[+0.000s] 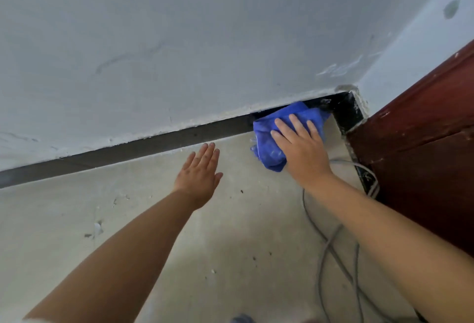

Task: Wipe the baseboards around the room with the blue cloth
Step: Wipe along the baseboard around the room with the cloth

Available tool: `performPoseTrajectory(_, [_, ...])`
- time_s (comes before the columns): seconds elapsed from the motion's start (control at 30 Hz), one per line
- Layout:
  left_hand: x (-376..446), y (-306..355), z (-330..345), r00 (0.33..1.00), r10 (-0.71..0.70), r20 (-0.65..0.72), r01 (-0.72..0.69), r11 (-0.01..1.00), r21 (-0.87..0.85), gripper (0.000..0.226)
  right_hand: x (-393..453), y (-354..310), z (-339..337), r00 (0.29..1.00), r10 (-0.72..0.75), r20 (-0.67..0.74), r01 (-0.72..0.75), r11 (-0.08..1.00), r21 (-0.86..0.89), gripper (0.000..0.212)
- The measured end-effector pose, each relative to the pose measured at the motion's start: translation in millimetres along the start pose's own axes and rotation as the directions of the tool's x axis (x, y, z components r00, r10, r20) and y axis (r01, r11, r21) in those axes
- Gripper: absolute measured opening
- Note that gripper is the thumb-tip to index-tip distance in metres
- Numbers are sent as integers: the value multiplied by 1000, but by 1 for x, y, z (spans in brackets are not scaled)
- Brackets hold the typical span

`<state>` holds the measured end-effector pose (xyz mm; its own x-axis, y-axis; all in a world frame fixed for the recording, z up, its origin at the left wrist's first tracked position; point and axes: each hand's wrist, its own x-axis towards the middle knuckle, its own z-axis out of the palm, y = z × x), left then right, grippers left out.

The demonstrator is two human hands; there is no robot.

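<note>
Fingers (295, 123) of the right hand (301, 148) lie spread and nearly straight on the bunched blue cloth (269, 148), pressing the soft, crumpled fabric against the dark baseboard (154, 143) near the room's corner, beside a red-brown wooden door frame (423, 117). The left hand (201, 168) hovers flat, fingers straight and together, holding nothing, above the pale speckled concrete floor (128, 220). Both bare forearms reach forward. Grey cables (333, 245) loop across the floor under the right arm; the wall (179, 40) is rough grey-white plaster
</note>
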<state>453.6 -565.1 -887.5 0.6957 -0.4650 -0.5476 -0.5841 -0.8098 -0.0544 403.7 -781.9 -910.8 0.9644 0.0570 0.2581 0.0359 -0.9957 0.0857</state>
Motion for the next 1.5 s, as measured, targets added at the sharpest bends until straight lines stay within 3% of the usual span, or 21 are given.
performPoseTrajectory(0.23, [23, 18, 8, 982, 186, 18, -187, 978, 94, 59, -7, 10, 8, 999, 39, -34, -39, 999, 6, 38])
performPoseTrajectory(0.4, [36, -5, 32, 979, 204, 27, -205, 972, 116, 60, -16, 25, 13, 999, 42, -26, -44, 995, -93, 38])
performPoseTrajectory(0.43, [40, -10, 36, 977, 215, 10, -215, 968, 127, 63, -17, 27, 10, 999, 54, 4, -53, 991, -124, 39])
performPoseTrajectory(0.53, [53, -17, 50, 958, 270, -99, -267, 963, 43, 106, -14, 32, -3, 989, 94, 112, -69, 975, -213, 42])
performPoseTrajectory(0.6, [60, -16, 53, 941, 266, -209, -284, 957, -63, 103, -13, 36, -15, 982, 92, 163, -50, 968, -248, 45])
performPoseTrajectory(0.73, [70, -16, 64, 917, 348, -197, -365, 929, -62, 81, -12, 37, -38, 987, -49, 150, 88, 959, -270, 49])
performPoseTrajectory(0.87, [72, -19, 70, 868, 396, -300, -431, 901, -58, 70, 6, 26, -38, 944, -294, 146, 326, 892, -312, 44])
performPoseTrajectory(1.03, [79, -17, 74, 858, 353, -373, -404, 912, -65, 80, 26, 14, 3, 890, -405, 209, 456, 795, -400, 18])
performPoseTrajectory(1.13, [78, -19, 75, 867, 382, -320, -425, 902, -77, 78, 23, 25, 20, 892, -341, 298, 448, 756, -477, 49])
performPoseTrajectory(1.33, [76, -18, 74, 865, 358, -352, -398, 916, -46, 76, 12, 46, 28, 928, -192, 320, 328, 830, -452, 59])
performPoseTrajectory(1.5, [77, -16, 75, 851, 302, -429, -344, 939, -21, 76, 6, 65, 20, 932, -85, 353, 242, 870, -429, 47])
